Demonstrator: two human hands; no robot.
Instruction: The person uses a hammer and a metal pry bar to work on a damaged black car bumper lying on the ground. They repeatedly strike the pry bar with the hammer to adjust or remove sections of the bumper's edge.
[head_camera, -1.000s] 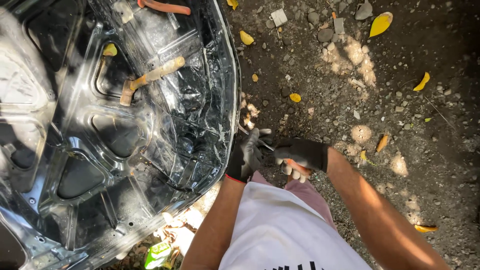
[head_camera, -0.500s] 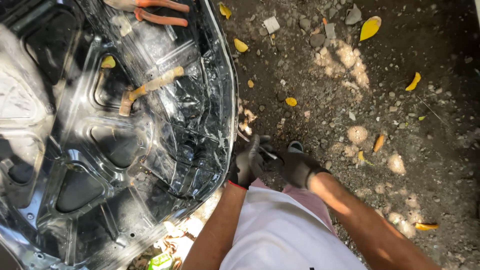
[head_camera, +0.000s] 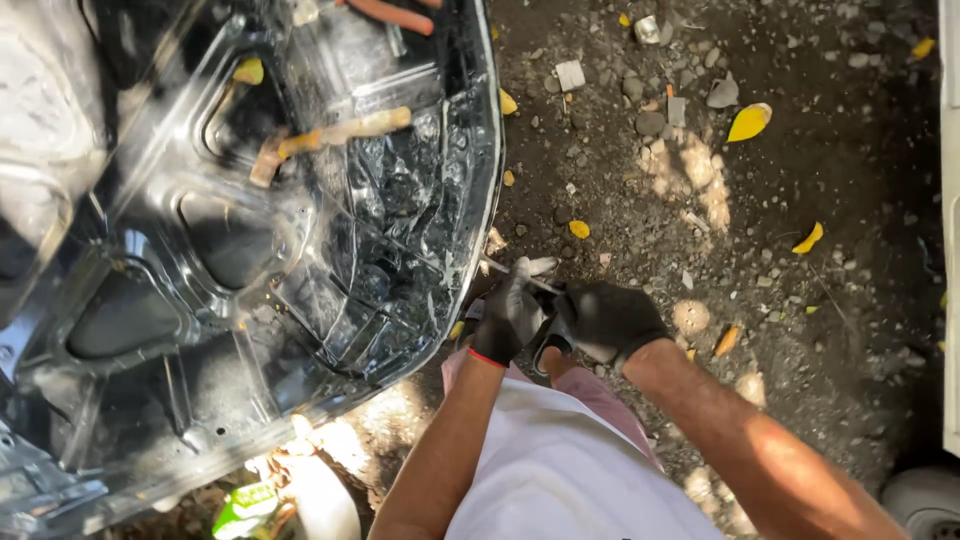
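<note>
Both of my hands wear black gloves and meet in front of my waist, above stony ground. My left hand (head_camera: 508, 318) is closed around a thin pale metal rod (head_camera: 505, 270) that pokes out toward the edge of a black car hood (head_camera: 300, 250). My right hand (head_camera: 612, 320) is closed next to it and pinches the rod's other end. The hood lies inner side up on the ground to my left, its rim just beside my left hand.
A wooden-handled hammer (head_camera: 335, 132) lies on the hood, with orange-handled pliers (head_camera: 395, 15) at its far end. Gravel, small stones and yellow leaves (head_camera: 748, 122) cover the dirt. A white edge (head_camera: 950, 230) runs down the right side.
My hands have stayed together on the rod, turning it a little, while my right hand closed in tighter to my left. The view has shifted slightly over the hood.
</note>
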